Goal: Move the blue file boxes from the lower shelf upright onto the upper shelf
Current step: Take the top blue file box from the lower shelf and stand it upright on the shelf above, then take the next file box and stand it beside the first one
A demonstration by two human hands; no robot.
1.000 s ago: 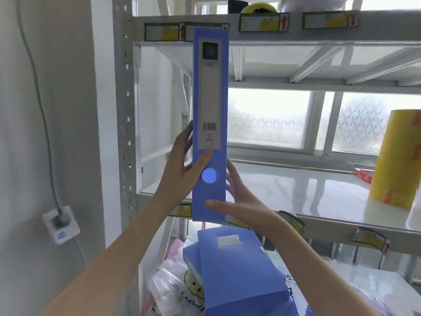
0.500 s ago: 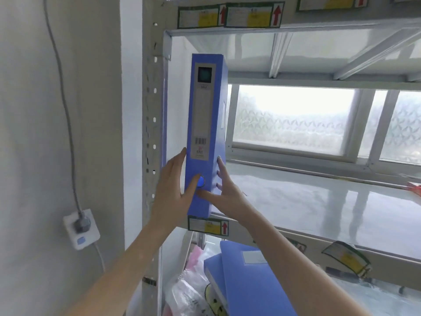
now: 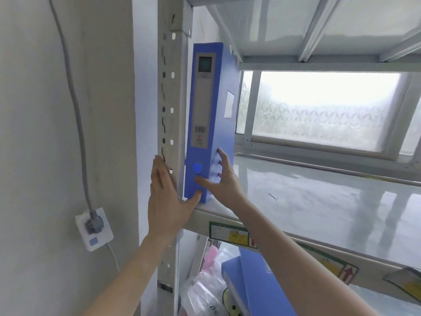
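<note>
A blue file box (image 3: 206, 99) stands upright at the far left end of the upper shelf (image 3: 319, 201), tight against the metal post (image 3: 169, 87). Its spine, with a label, a barcode and a round finger hole, faces me. My right hand (image 3: 224, 179) grips its lower part, thumb on the spine and fingertips on the right side. My left hand (image 3: 165, 197) lies flat over the post with fingers straight, its thumb touching the box's bottom corner. More blue file boxes (image 3: 257, 281) lie flat on the lower shelf, partly hidden by my right forearm.
Plastic bags (image 3: 205, 293) sit beside the flat boxes on the lower shelf. A wall socket with a grey plug (image 3: 94, 229) is on the wall to the left. A frosted window (image 3: 319, 110) is behind the shelf. Another shelf's underside (image 3: 319, 26) is overhead.
The box has gone from being held in front of the rack to standing on the upper shelf against the left post. My left hand has slid off its side onto the post.
</note>
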